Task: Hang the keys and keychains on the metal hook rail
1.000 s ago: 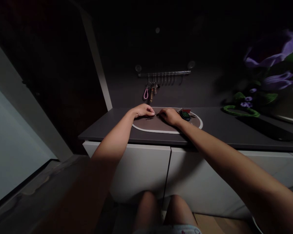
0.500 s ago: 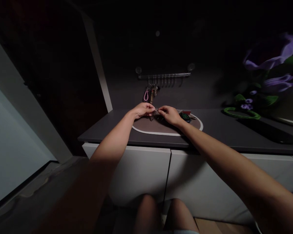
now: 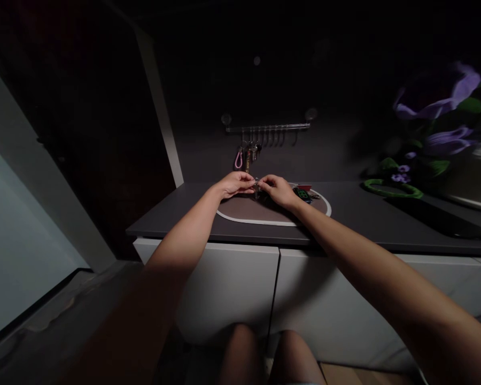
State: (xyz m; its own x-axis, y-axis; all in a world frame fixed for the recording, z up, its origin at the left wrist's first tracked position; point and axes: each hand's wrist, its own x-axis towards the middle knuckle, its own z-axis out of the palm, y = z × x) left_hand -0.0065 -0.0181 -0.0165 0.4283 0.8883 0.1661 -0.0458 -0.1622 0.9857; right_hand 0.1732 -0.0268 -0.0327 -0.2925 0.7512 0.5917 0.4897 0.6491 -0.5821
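Observation:
My left hand (image 3: pixel 235 185) and my right hand (image 3: pixel 278 190) meet just above an oval brown mat with a white rim (image 3: pixel 260 220) on a dark countertop (image 3: pixel 356 214). Both pinch a small set of keys on a metal ring (image 3: pixel 256 186) between their fingertips. A key fob with a green and red tag (image 3: pixel 303 192) lies on the mat just right of my right hand. On the wall behind, a hook rail (image 3: pixel 266 128) carries a bunch of keys with a pink loop (image 3: pixel 246 154) at its left end.
White cabinet doors (image 3: pixel 240 289) stand below the countertop, with my knees (image 3: pixel 264 353) in front of them. A purple artificial flower arrangement with a green ring base (image 3: pixel 428 133) stands at the right. A white frame post (image 3: pixel 160 112) rises at the left. The room is dim.
Both hands have lifted the small key ring off the mat and drawn closer together. The view has shifted slightly downward.

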